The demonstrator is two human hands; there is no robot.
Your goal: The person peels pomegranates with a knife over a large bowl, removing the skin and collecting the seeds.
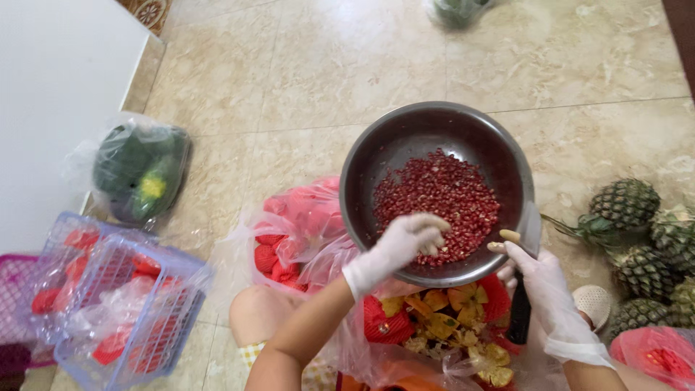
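A round steel bowl [376,152] holds a heap of red pomegranate seeds [438,195]. My left hand [398,246], in a white glove, reaches over the bowl's near rim with fingers curled on the seeds. My right hand [543,286], also gloved, rests at the bowl's right rim; a pale scrap of peel sits at its fingertips, and a knife [523,289] with a black handle lies under it. Below the bowl, a clear bag holds yellowish pomegranate peels [452,318].
A plastic bag of red foam fruit nets [293,232] lies left of the bowl. Blue baskets [119,304] with red nets stand at the left, a bagged green fruit [141,170] behind them. Several pineapples [637,239] lie on the tiled floor at the right.
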